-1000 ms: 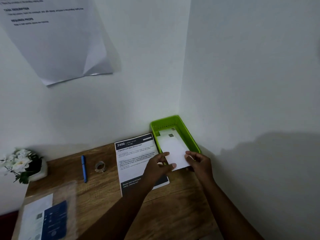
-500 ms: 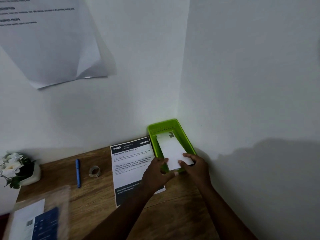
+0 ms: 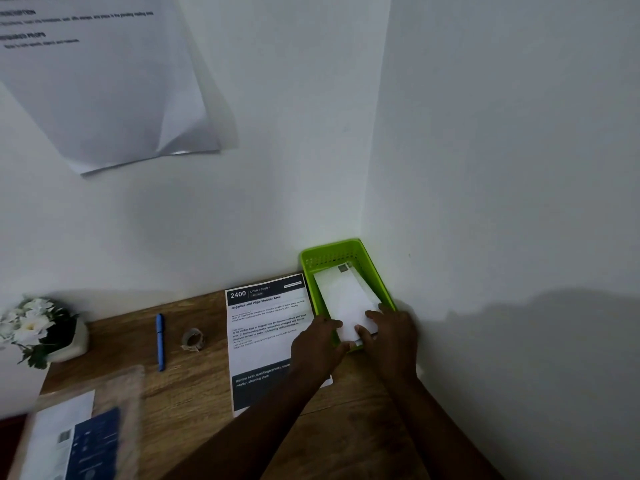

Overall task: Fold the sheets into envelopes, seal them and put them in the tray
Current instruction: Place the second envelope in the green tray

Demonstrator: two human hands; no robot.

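A green plastic tray sits in the desk's far right corner against both walls. A white folded envelope lies inside it, on top of another white envelope whose far edge shows a small grey mark. My left hand holds the envelope's near left corner at the tray's front rim. My right hand rests on its near right corner, fingers on top. A printed sheet with a dark header and footer lies flat on the desk just left of the tray, partly under my left forearm.
A small roll of tape and a blue pen lie left of the printed sheet. A white pot of white flowers stands at the far left. A clear sleeve with papers lies at the near left. A paper notice hangs on the wall.
Both hands have moved the white envelope forward from above the tray's near edge down into the tray, where it now lies almost flat on the one beneath.
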